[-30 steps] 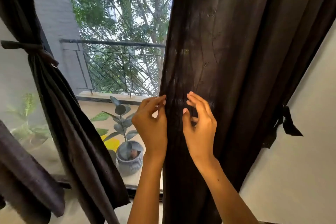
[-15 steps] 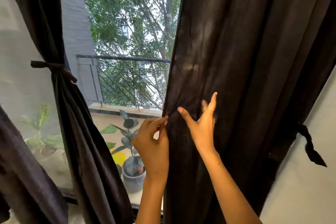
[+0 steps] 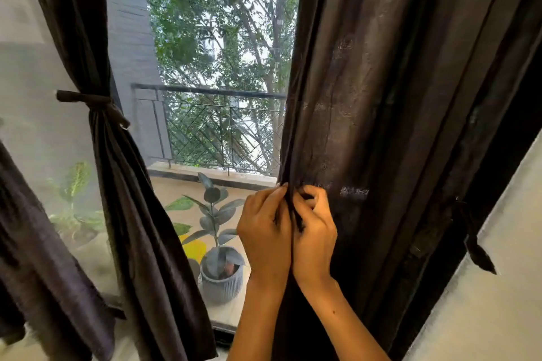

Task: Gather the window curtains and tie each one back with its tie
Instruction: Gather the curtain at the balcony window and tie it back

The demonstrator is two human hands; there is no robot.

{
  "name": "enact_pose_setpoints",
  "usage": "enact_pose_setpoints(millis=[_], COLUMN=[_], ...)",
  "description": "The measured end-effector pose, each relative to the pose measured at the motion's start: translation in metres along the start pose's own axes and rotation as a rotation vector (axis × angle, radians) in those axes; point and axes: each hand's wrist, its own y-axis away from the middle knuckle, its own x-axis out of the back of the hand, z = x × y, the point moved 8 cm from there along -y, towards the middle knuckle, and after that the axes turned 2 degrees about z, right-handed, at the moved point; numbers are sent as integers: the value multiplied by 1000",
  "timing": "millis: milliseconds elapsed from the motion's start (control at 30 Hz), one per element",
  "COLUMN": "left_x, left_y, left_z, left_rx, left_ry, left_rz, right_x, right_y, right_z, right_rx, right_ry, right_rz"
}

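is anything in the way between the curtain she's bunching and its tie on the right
Nothing visible. Both hands, left and right, pinch the right curtain's inner edge; the rest of that curtain hangs between them and the loose tie by the wall.

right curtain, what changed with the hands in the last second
The right hand, open with fingers spread on the right curtain, has closed and now pinches a fold at its edge against the left hand. The left hand kept its pinch; the left curtain stays tied; the right tie still hangs loose.

One head-worn view only — close behind the raised hands, facing the dark brown fabric curtain [image 3: 381, 97] and window.
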Motion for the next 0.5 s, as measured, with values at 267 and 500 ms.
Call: enact_pose_setpoints(millis=[267,500], left_x=[-17,-9], left_y=[5,3], left_z=[1,-9], left_rx=[98,239], left_ry=[156,238], left_rz=[-77,3], right_x=[1,68], right_y=[5,-28], right_z=[9,34], right_rx=[247,-23], right_ry=[217,155], right_rz=[-245,231])
